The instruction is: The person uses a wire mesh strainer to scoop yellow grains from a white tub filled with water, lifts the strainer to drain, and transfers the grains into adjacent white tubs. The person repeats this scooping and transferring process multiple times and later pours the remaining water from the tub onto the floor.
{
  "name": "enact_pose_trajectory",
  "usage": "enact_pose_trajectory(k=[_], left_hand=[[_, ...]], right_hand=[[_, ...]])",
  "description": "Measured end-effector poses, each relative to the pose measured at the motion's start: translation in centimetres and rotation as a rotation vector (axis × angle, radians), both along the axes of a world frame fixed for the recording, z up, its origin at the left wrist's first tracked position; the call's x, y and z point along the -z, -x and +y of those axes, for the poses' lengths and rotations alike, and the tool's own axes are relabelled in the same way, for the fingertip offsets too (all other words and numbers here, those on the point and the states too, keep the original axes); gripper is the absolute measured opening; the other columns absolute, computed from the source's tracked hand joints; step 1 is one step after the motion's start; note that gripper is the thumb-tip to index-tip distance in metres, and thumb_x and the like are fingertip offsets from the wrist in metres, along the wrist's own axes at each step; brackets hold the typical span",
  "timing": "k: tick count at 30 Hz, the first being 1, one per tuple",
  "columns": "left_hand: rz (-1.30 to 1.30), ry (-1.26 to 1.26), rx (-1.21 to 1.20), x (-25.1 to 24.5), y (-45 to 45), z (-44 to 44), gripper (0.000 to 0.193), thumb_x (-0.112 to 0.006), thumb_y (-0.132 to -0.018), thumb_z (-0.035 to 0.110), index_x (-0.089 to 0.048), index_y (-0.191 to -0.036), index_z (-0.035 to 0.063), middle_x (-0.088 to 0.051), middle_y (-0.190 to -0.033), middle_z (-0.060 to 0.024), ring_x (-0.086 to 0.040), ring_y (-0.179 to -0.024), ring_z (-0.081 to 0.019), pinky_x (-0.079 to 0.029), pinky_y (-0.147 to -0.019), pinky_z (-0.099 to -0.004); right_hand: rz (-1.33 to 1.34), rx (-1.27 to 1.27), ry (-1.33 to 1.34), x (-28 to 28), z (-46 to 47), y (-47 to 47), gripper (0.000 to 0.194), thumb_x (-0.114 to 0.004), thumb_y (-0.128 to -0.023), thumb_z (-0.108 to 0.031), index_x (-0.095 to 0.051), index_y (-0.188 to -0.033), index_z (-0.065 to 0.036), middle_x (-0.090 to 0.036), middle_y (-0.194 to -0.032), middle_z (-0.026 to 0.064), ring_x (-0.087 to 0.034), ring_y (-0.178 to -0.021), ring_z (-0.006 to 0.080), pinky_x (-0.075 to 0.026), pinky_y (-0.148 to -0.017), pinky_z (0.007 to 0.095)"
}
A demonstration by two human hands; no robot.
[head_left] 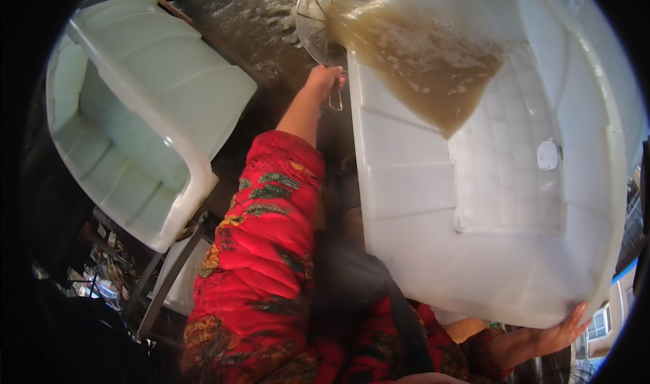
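A large white plastic tub (pixel 406 191) is tilted on the right, and brown foamy water (pixel 431 74) runs from its upper left corner. My left hand (pixel 327 82) grips the wire handle of a round metal strainer (pixel 311 29), which is at that corner, in the path of the water. At the lower right, my right hand (pixel 561 330) holds the tub's bottom rim, fingers spread along it. Part of that hand's grip is hidden behind the rim. Both arms wear red patterned padded sleeves.
Another pale plastic tub (pixel 152 125) lies tipped on the left, above dark metal bars (pixel 172 277). Churning water (pixel 249 13) covers the area behind the strainer. A building with a window (pixel 599 323) shows at the far right.
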State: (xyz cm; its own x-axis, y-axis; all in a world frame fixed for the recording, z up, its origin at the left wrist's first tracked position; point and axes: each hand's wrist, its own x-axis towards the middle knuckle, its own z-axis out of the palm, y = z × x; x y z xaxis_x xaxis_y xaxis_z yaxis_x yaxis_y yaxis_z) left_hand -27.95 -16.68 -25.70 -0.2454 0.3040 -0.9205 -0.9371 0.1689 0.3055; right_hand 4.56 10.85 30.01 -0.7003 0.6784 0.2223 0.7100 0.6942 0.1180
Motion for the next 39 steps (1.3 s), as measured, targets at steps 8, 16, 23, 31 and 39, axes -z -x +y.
enact_pose_trajectory(k=[8, 16, 23, 31, 39], left_hand=[[-0.005, 0.103, -0.093, -3.8, -2.4, -1.1, 0.015, -0.054, -0.087, 0.008, -0.047, -0.091, -0.0046, -0.06, -0.075, -0.0147, -0.053, -0.051, -0.0125, -0.048, -0.044, -0.0278], [-0.006, 0.039, 0.062, -3.9, -0.7, -0.4, 0.009, -0.054, -0.083, 0.004, -0.058, -0.079, -0.0038, -0.062, -0.069, -0.0095, -0.056, -0.053, -0.0146, -0.049, -0.05, -0.0275], [-0.072, -0.018, 0.163, -1.4, 1.9, 1.1, 0.013, -0.052, -0.083, 0.002, -0.056, -0.089, -0.0091, -0.062, -0.072, -0.0132, -0.057, -0.055, -0.018, -0.049, -0.052, -0.0301], [-0.213, -0.081, 0.126, 0.0, 0.2, -0.4, 0.006, -0.048, -0.084, -0.002, -0.049, -0.09, 0.0008, -0.056, -0.075, -0.0077, -0.058, -0.06, -0.0202, -0.049, -0.052, -0.034], [0.009, 0.248, 0.221, -0.9, -5.1, -5.3, 0.007, -0.045, -0.089, 0.006, -0.043, -0.095, 0.0103, -0.056, -0.069, -0.0076, -0.049, -0.05, -0.014, -0.04, -0.042, -0.0288]], right_hand=[[0.61, 0.311, 0.389, 0.9, 3.9, -4.4, 0.045, -0.058, -0.088, -0.014, -0.043, -0.122, 0.011, -0.058, -0.11, 0.0166, -0.055, -0.097, 0.0192, -0.042, -0.09, 0.0313], [0.797, 0.542, 0.435, 2.4, 2.0, -0.8, 0.05, -0.063, -0.086, -0.019, -0.042, -0.123, 0.007, -0.057, -0.108, 0.0159, -0.055, -0.091, 0.0198, -0.047, -0.079, 0.0316], [0.78, 0.523, 0.439, 1.3, -0.4, -2.9, 0.043, -0.057, -0.09, -0.019, -0.043, -0.122, 0.005, -0.056, -0.11, 0.0169, -0.055, -0.096, 0.0225, -0.045, -0.085, 0.0324], [0.991, 0.503, 0.521, -0.5, -0.2, -4.2, 0.038, -0.054, -0.091, -0.013, -0.044, -0.123, 0.006, -0.057, -0.112, 0.0186, -0.057, -0.1, 0.0256, -0.043, -0.093, 0.0341], [0.789, 0.385, 0.298, 1.7, -6.6, 4.7, 0.041, -0.06, -0.086, -0.01, -0.046, -0.121, 0.008, -0.058, -0.109, 0.019, -0.055, -0.096, 0.021, -0.046, -0.085, 0.0335]])
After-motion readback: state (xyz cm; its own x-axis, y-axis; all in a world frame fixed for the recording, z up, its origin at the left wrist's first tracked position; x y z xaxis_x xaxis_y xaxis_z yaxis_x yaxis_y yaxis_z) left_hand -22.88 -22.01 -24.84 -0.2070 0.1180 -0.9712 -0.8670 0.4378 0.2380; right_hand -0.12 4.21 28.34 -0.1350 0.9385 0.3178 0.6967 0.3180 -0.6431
